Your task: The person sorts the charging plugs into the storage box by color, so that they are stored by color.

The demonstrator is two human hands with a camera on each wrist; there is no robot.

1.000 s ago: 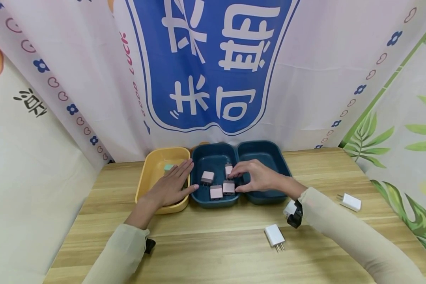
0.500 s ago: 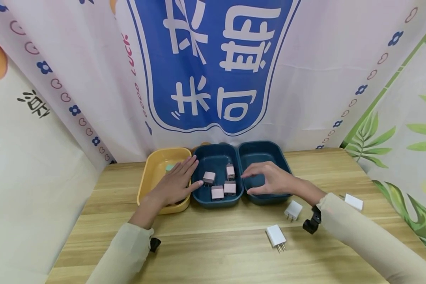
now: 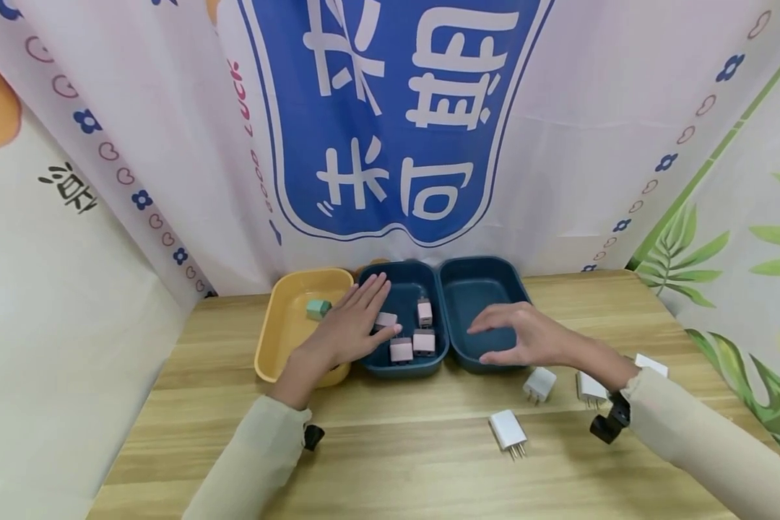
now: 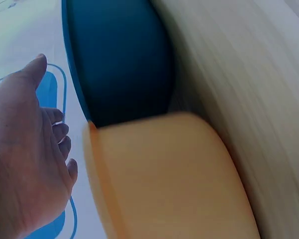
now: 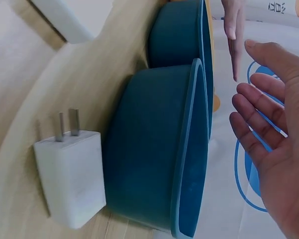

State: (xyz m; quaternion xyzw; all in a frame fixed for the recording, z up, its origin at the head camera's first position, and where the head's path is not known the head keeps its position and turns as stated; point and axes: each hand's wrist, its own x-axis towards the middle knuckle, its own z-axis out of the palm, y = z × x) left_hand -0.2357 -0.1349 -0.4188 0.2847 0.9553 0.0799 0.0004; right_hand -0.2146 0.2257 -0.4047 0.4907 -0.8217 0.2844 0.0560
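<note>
My left hand (image 3: pixel 347 328), fingers straight and held together, hovers over the edge between the yellow tray (image 3: pixel 276 325) and the middle blue tray (image 3: pixel 406 292). Partly behind it in the yellow tray is a green plug charger (image 3: pixel 315 310). Several pink plug chargers (image 3: pixel 401 351) lie in the middle tray, one partly covered by the left hand. Above the right blue tray (image 3: pixel 484 289) hangs my right hand (image 3: pixel 526 336), thumb and fingers apart with nothing between them. The right wrist view shows its bare palm (image 5: pixel 283 149) beside the tray wall (image 5: pixel 144 144).
Several white plug chargers lie on the wooden table (image 3: pixel 416 448): one in front (image 3: pixel 508 430), one near the right tray (image 3: pixel 539 384), others by the right wrist (image 3: pixel 590 390). A printed curtain (image 3: pixel 559 180) stands right behind the trays.
My right hand has drawn back rightward from the pink chargers in the middle tray to over the right blue tray. My left hand has shifted right, uncovering more of the green charger.
</note>
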